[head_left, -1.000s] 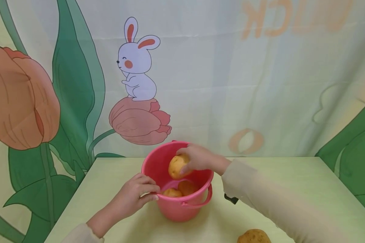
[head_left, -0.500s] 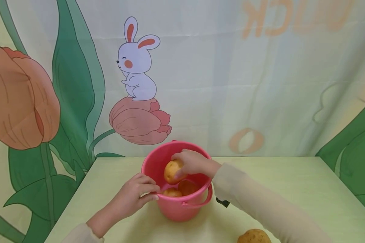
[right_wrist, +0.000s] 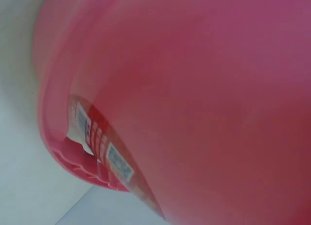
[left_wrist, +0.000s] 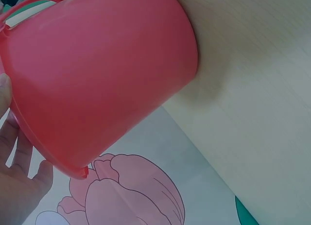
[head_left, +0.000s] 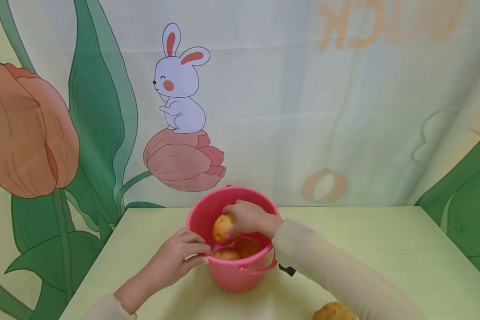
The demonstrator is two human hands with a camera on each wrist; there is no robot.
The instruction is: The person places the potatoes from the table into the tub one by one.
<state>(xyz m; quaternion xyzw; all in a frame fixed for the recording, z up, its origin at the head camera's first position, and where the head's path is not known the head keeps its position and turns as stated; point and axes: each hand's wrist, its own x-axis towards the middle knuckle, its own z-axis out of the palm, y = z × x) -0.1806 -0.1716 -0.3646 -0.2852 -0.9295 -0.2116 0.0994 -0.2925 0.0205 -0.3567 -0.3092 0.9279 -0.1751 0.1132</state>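
Note:
A pink bucket (head_left: 236, 278) stands on the table in the head view. My left hand (head_left: 178, 253) grips its rim at the near left, the thumb outside and the fingers over the edge. The left wrist view has this hand (left_wrist: 22, 171) at the rim beside the bucket's smooth wall (left_wrist: 107, 74). Inside the mouth, my right hand (head_left: 250, 218) holds a yellow potato (head_left: 222, 230) above two more, one potato (head_left: 226, 254) at the near left and a darker potato (head_left: 248, 247) beside it. Only the bucket's wall (right_wrist: 204, 103) and label (right_wrist: 104, 145) fill the right wrist view; the right hand is hidden there.
Another potato (head_left: 334, 312) lies on the pale table (head_left: 384, 249) at the front edge of the view, near the right sleeve (head_left: 328, 262). The bucket's handle (head_left: 260, 270) hangs on its near right side. Behind the table hangs a printed cloth (head_left: 256, 111) with a rabbit and tulips.
My right hand has moved down and left, deeper into the bucket, with the potato in its fingers. The left hand and the bucket have stayed in place.

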